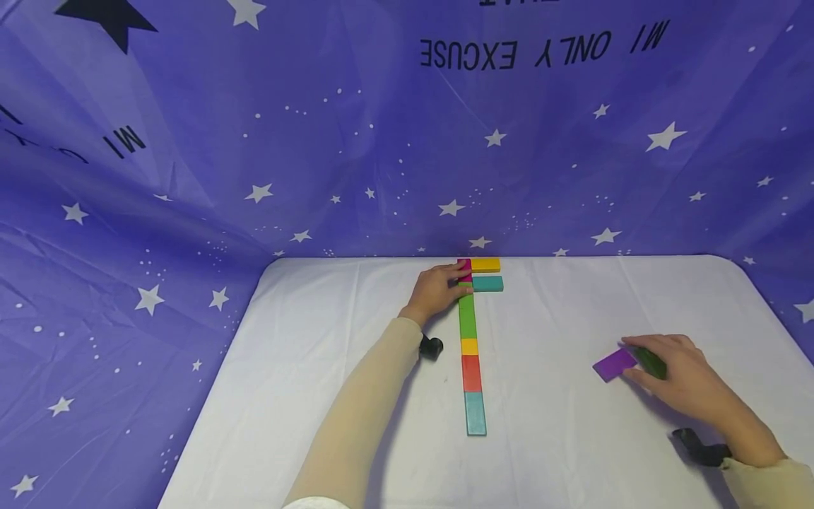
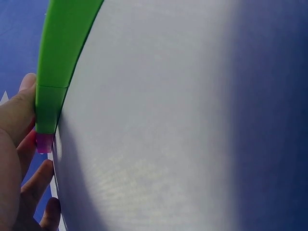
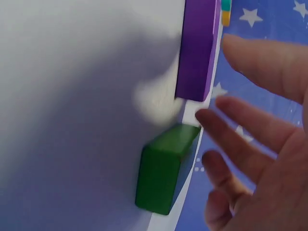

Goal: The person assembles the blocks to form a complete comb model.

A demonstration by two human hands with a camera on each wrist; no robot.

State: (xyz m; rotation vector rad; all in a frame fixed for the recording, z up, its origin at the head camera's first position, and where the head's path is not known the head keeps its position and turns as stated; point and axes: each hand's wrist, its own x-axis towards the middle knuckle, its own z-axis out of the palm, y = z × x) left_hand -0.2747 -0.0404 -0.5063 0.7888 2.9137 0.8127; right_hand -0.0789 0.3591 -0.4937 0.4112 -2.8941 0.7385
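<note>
My left hand point(image 1: 437, 288) is at the far end of a straight row of coloured blocks. Its fingers touch the magenta block point(image 1: 466, 273), and its thumb rests at the green part point(image 1: 467, 316) of the row; the left wrist view shows the thumb alongside two abutting green blocks point(image 2: 62, 53). Nearer along the row lie a small yellow block point(image 1: 469, 346), a red block point(image 1: 471, 373) and a teal block point(image 1: 475, 413). Over on the right, my right hand point(image 1: 683, 375) hovers with fingers spread by a purple block point(image 3: 196, 53) and a dark green block point(image 3: 158, 180), apart from both in its wrist view.
Another yellow block point(image 1: 486, 265) and another teal block point(image 1: 488, 283) stick out rightward from the row's far end, a gap between them. A white cloth point(image 1: 540, 452) covers the table. Purple star-printed fabric point(image 1: 381, 141) hangs behind and beside it. Black wrist devices point(image 1: 702, 450) show near both wrists.
</note>
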